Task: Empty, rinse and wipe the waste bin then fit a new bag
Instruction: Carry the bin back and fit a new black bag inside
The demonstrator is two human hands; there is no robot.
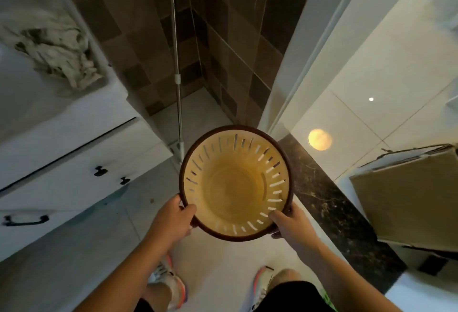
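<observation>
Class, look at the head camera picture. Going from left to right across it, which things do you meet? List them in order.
Crumpled cloth → cabinet knobs → mop pole → left hand → waste bin → right hand → round light reflection → cardboard box.

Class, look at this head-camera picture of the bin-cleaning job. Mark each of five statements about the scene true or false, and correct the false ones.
1. Both hands hold the waste bin by its dark rim. True: the left hand and the right hand each have a grip on it.
2. A new bag already lines the bin. False: its slotted yellow inside is bare.
3. Rubbish fills the bin. False: the bottom shows and nothing lies in it.
4. A crumpled cloth lies on the white counter at the left. True.
5. The cardboard box stands left of the bin. False: it is on the right.
</observation>
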